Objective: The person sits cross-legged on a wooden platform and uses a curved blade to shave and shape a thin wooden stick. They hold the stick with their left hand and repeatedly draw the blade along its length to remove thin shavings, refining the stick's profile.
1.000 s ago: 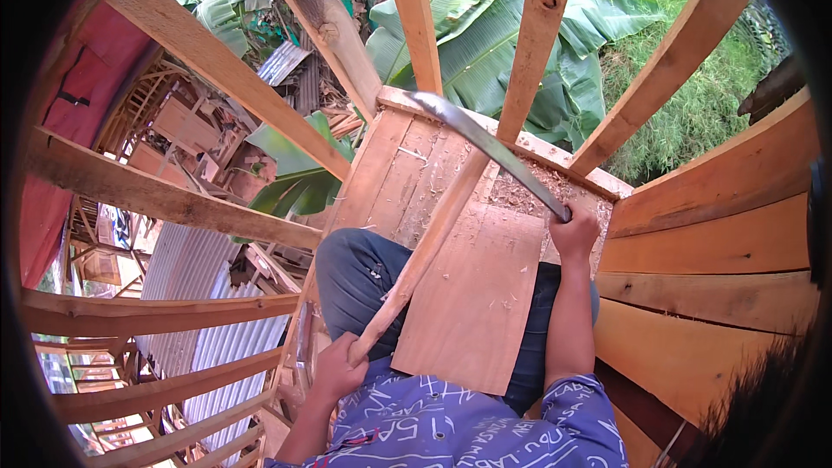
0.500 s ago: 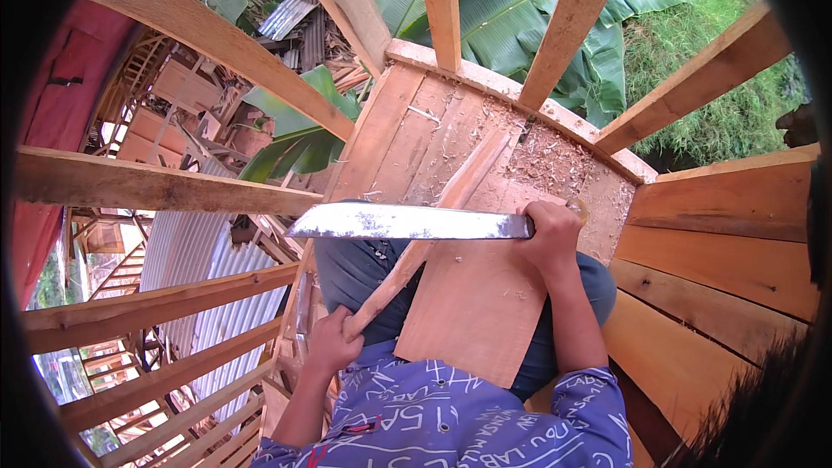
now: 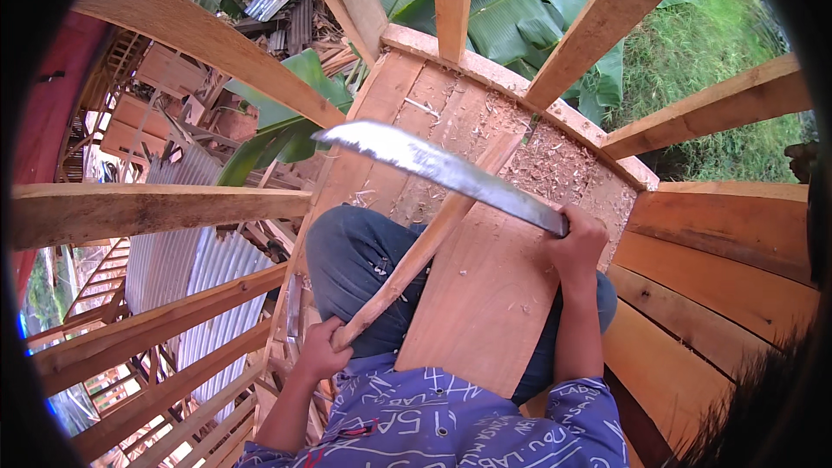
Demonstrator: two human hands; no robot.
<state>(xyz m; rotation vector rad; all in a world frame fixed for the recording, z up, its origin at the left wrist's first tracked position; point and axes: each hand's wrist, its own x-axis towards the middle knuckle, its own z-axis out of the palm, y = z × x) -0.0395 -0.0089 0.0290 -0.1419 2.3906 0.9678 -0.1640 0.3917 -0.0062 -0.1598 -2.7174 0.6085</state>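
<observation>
My left hand (image 3: pixel 327 348) is closed round the near end of a long wooden stick (image 3: pixel 397 284). The stick slants away to the right, over a flat board (image 3: pixel 475 308) between my knees, and its far end reaches the planked floor. In my right hand (image 3: pixel 578 247) is the handle of a machete (image 3: pixel 433 166); the fingers hide most of that handle. Its long shiny blade points to the far left and crosses above the stick. Whether the blade's edge touches the wood, I cannot tell.
Wood shavings (image 3: pixel 555 165) lie thick on the far right of the plank floor (image 3: pixel 386 100). Upright timbers (image 3: pixel 452 0) and a low edge beam (image 3: pixel 494 74) bound the platform. A plank wall (image 3: pixel 693 269) stands at the right. Corrugated metal sheets (image 3: pixel 221 295) lie below on the left.
The machete has swung from nearly level to a slant, its tip rising farther away and leftward. My right hand has shifted slightly right. My left hand keeps its hold on the stick.
</observation>
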